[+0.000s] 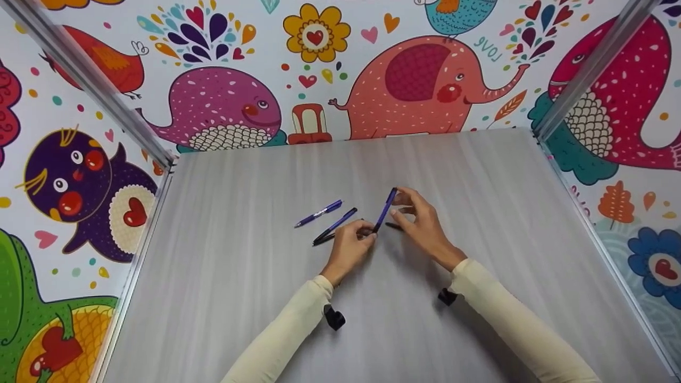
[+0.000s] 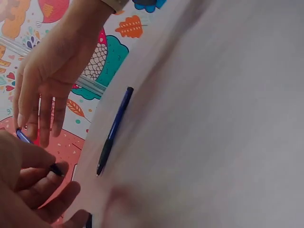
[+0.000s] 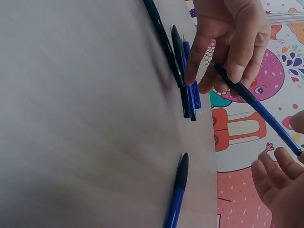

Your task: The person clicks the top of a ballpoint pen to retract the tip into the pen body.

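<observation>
A blue ballpoint pen (image 1: 385, 209) with a black grip is held up at a slant between both hands. My left hand (image 1: 352, 242) pinches its black lower end between thumb and finger. At the blue upper end are the thumb and fingertip of my right hand (image 1: 424, 221), its other fingers loosely spread. Below the right hand lies another blue pen with a black grip (image 2: 114, 130), mostly hidden in the head view. Left of my left hand lie a blue pen with a pale middle (image 1: 319, 213), a blue-and-black pen (image 1: 336, 225) and a dark pen (image 3: 161, 38), partly covered by that hand.
The pens lie on a grey wood-grain table (image 1: 239, 276). Metal rails (image 1: 133, 255) edge it at the sides, and walls with cartoon animals (image 1: 415, 90) rise behind and beside it. Black straps (image 1: 334, 317) hang at the cream sleeves.
</observation>
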The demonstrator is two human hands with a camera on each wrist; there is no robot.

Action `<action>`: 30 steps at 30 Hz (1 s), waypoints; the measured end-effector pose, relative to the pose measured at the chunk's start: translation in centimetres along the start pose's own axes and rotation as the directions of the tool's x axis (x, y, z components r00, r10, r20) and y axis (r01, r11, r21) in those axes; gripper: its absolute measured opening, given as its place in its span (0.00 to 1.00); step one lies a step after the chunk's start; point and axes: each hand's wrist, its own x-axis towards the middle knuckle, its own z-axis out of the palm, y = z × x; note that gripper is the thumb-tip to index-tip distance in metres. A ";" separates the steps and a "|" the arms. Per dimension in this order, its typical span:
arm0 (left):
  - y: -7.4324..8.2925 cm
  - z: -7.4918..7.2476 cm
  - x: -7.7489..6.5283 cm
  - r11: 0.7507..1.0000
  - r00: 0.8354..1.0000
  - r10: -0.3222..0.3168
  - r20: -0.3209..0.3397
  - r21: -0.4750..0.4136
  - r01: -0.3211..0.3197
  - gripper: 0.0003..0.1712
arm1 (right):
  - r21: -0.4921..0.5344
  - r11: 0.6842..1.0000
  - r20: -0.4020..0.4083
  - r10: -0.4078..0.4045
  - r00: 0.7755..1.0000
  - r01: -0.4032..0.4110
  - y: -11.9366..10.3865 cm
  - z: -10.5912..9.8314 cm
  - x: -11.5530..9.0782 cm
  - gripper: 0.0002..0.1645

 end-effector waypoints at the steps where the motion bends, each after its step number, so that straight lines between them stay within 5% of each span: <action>1: 0.1 0.0 0.0 1.000 1.000 -0.007 0.003 -0.018 0.007 0.07 | 0.012 1.000 0.014 0.008 1.000 -0.009 -0.1 0.1 0.1 0.34; 18: 0.8 -0.1 0.3 0.971 0.992 -0.110 0.065 -0.204 0.122 0.13 | 0.212 0.964 0.133 0.135 0.982 -0.162 -0.7 0.1 1.4 0.39; 30: 0.5 -0.2 1.1 0.960 0.983 -0.168 0.071 -0.217 0.179 0.11 | 0.180 0.969 0.125 0.149 0.981 -0.170 -0.6 1.1 1.9 0.43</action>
